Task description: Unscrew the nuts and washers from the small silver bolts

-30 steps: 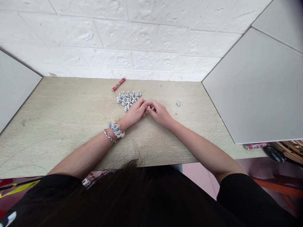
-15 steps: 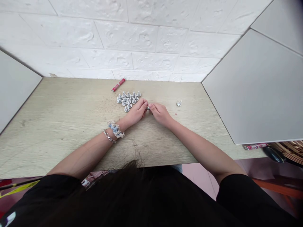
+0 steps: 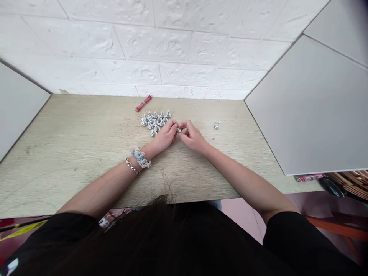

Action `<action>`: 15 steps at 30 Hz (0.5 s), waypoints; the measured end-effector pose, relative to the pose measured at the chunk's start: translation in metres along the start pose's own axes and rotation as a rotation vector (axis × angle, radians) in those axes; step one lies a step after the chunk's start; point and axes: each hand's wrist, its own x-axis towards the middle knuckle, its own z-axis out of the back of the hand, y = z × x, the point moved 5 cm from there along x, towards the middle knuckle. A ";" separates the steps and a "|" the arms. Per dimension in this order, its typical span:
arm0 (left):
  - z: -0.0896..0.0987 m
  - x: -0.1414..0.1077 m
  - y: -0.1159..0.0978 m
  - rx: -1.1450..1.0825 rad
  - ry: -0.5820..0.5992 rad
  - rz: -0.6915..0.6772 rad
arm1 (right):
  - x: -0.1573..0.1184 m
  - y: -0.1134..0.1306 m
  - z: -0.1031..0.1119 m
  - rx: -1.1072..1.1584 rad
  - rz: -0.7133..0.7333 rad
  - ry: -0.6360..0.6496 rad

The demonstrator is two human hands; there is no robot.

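Near the middle of the wooden table (image 3: 94, 153), my left hand (image 3: 166, 136) is closed on a small metal bolt (image 3: 178, 131) whose end sticks out toward the right. My right hand (image 3: 193, 135) meets it from the right, thumb and forefinger curled around the bolt's end with a small gap between them. Just left of my left hand stand several silver bolts with washers (image 3: 155, 122) in a tight group, shanks up. A single bolt (image 3: 217, 125) lies apart, to the right of my right hand.
A red tube (image 3: 143, 103) lies behind the bolt group, near the white brick wall (image 3: 172, 42). Grey panels rise on the left and right (image 3: 304, 107). At the right edge are another red tube (image 3: 309, 178) and a woven basket (image 3: 350, 184).
My right thumb and forefinger have spread apart, showing more of the bolt's end. My left hand has stayed nearly still, closed on the bolt.
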 end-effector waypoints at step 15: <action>0.001 -0.001 -0.006 0.139 -0.009 -0.028 | 0.004 0.001 -0.001 -0.138 0.083 0.020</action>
